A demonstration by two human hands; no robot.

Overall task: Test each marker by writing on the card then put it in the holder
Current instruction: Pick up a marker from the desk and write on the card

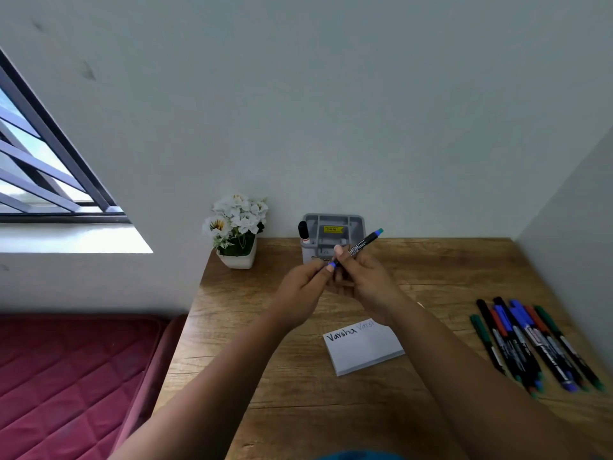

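Both hands meet above the desk in front of the grey holder (345, 224). My right hand (361, 280) grips a black marker (361, 244) with a blue-green end that points up and right. My left hand (302, 287) pinches the marker's lower end, where a blue bit shows; whether that is the cap I cannot tell. One black marker (303, 230) stands in the holder's left slot. The white card pad (363, 348) lies nearer me, with a word written in black and a fainter one beside it.
Several markers (530, 343) in black, blue, red and green lie in a bunch at the desk's right side. A white flower pot (237, 234) stands left of the holder. Walls close the back and right. A red mattress (66, 376) lies left of the wooden desk (265, 376).
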